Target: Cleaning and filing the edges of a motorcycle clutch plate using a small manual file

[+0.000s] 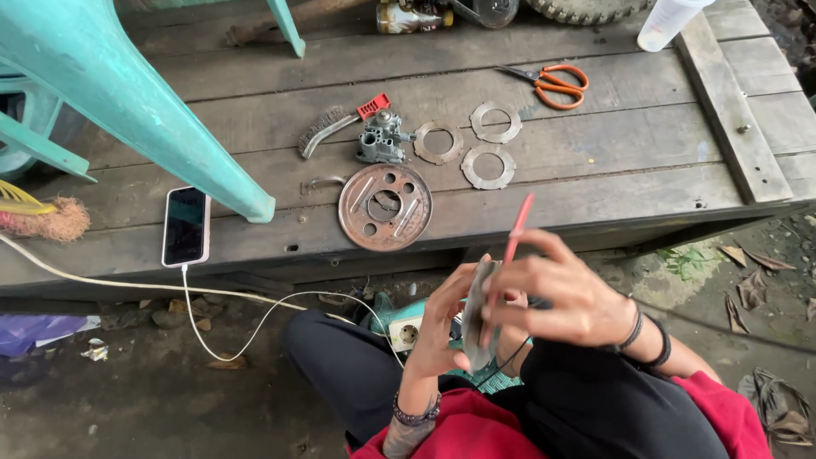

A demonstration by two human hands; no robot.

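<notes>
left hand (440, 327): we grip a round metal plate (476, 314) edge-on, fingers clamped on its rim, above our lap
right hand (565, 293): closed on a red-handled tool (514, 238), tip at the plate
bench (595, 170): rusty round disc (385, 206), three ring plates (488, 166), carburettor (380, 138), wire brush (327, 126), orange scissors (552, 83)
phone (185, 226): on bench edge, w/ white cable

Outdoor repair spot — metal rings (486, 144), wire brush (321, 130)
</notes>
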